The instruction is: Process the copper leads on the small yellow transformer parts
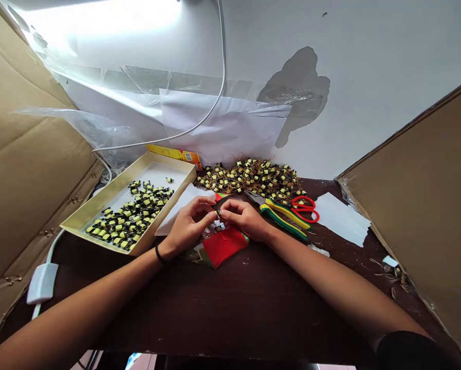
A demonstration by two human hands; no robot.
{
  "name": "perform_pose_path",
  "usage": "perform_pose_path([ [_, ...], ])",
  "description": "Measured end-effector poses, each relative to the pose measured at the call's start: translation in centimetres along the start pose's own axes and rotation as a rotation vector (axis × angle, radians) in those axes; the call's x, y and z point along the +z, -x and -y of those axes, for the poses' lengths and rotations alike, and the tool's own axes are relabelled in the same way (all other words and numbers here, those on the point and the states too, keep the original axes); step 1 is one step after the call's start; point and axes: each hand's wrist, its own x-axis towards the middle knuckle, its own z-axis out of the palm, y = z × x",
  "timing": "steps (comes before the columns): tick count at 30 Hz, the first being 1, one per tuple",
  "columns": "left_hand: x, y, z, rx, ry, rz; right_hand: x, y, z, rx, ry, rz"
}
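Note:
My left hand (pixel 189 222) and my right hand (pixel 243 218) meet at the middle of the dark table (pixel 253 303), fingertips pinched together on one small black and yellow component (pixel 217 213). They hover over a red packet (pixel 224 245) lying on the table. A black band circles my left wrist. A pile of the same yellow and black components with thin wires (pixel 253 177) lies just behind my hands.
A shallow cream box (pixel 99 203) at the left holds several finished components. Green and yellow pliers (pixel 282 216) and red scissors (pixel 305 208) lie right of my hands. White paper sheets, plastic wrap, a white cable and cardboard walls surround the table.

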Motion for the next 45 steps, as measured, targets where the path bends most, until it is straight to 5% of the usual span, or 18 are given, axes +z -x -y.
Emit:
perform_pose_path([
  [11,-0.2,-0.1,0.2,-0.031,0.069,0.117,-0.1,0.3,0.2,-0.046,0.173,-0.014],
  [21,-0.3,-0.3,0.5,0.053,0.025,0.09,0.6,0.5,-0.1,-0.127,0.334,-0.165],
  [45,-0.3,-0.4,0.5,-0.007,0.126,0.107,1.0,0.7,-0.5,-0.219,0.555,-0.228],
])
